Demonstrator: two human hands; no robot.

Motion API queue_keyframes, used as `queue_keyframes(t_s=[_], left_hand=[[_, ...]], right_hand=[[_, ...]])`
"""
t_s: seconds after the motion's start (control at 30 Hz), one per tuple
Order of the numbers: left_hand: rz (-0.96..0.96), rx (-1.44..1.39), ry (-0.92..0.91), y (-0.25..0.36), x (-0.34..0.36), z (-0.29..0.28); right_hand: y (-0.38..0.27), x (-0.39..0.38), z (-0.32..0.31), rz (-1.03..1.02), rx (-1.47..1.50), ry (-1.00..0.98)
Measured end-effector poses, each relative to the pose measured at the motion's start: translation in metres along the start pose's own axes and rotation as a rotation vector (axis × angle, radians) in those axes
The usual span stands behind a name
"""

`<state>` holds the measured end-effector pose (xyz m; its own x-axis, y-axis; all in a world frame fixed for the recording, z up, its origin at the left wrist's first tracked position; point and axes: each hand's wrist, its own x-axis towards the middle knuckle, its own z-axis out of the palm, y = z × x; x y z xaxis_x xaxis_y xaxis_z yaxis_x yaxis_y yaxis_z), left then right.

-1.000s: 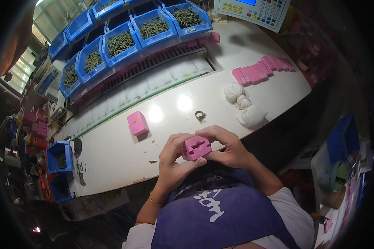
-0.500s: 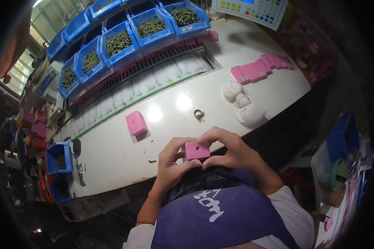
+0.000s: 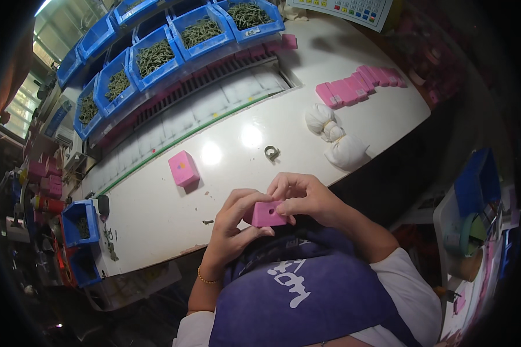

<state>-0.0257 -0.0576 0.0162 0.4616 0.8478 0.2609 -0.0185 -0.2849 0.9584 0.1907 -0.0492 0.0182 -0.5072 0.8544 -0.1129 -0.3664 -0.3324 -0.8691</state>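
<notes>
A pink block (image 3: 263,216) with a round hole in its face is held above the near edge of the table, in front of the purple apron. My left hand (image 3: 231,225) is closed around its left side, fingers over the top and thumb below. My right hand (image 3: 307,199) grips its right side, the thumb beside the hole. Beyond them, a small grey-green ring-shaped piece (image 3: 271,152) lies on the white table (image 3: 341,52), and another pink block (image 3: 183,169) with coloured dots rests to the left.
Blue bins (image 3: 156,56) of green-grey pieces stand along the back. At right are a row of pink blocks (image 3: 344,92), tied white cloth bags (image 3: 344,151) and a keypad machine (image 3: 347,13) behind. More blue bins (image 3: 78,222) hang at the left edge, and another (image 3: 474,179) stands at lower right.
The held block turned from showing a slotted face to showing the face with the hole. My right thumb moved up beside the hole. The view shifted slightly.
</notes>
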Motion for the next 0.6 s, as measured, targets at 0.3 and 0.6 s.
queue_keyframes(t_s=[0.3,0.6], left_hand=[[-0.096,-0.058,-0.080,-0.0009,-0.0052,-0.0009],[-0.086,0.019,-0.112,0.0035,0.0003,-0.0049]], right_hand=[[0.0039,0.0009,0.0000,0.087,0.044,-0.011],[0.0099,0.0055,-0.0028,0.156,-0.011,0.015]])
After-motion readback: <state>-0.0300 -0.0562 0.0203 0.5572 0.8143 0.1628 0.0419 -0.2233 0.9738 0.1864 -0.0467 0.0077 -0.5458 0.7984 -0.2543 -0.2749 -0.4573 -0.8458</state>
